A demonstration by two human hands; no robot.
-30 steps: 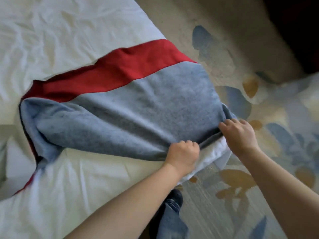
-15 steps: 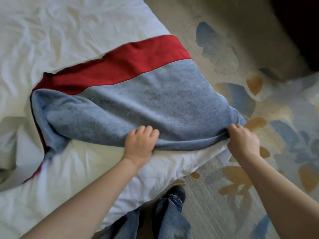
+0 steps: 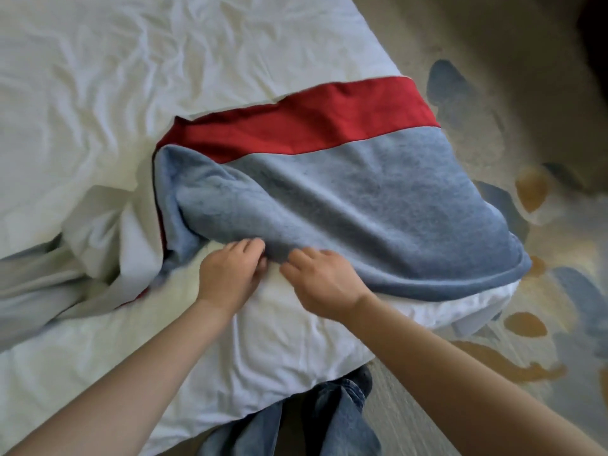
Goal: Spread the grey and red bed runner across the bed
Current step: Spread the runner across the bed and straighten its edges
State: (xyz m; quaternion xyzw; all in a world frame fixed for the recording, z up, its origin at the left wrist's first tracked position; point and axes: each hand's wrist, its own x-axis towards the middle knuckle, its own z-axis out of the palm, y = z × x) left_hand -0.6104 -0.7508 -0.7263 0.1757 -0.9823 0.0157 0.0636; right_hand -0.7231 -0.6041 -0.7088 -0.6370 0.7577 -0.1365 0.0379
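The grey and red fleece bed runner (image 3: 378,209) lies bunched and folded over on the near right corner of the white-sheeted bed (image 3: 98,93). Its red band (image 3: 312,123) runs along the far side, and its grey part droops over the corner towards the floor. Both hands meet at the near hem, close to its left end and just beside each other. The left hand (image 3: 230,274) has its fingers curled onto a fold of grey cloth, a pinching grip on the hem. The right hand (image 3: 324,284) reaches in with its fingertips at or just under the same edge. Blur hides whether that grip has closed, so I cannot tell.

To the left of the runner a loose heap of pale grey-white cloth (image 3: 92,251) sprawls across the sheet, touching the runner's folded left end and lying along the line where the runner would stretch. A sliver of red shows beneath that heap. The sheet itself is heavily wrinkled, especially on the far side.

Below the bed's edge stand legs in blue denim jeans (image 3: 342,419) and a dark shoe (image 3: 362,378). The floor is a pale carpet with blue and ochre leaf shapes (image 3: 559,324), reaching right up to the bed. A dark shape (image 3: 595,34), too shadowed to identify, fills the upper right corner.
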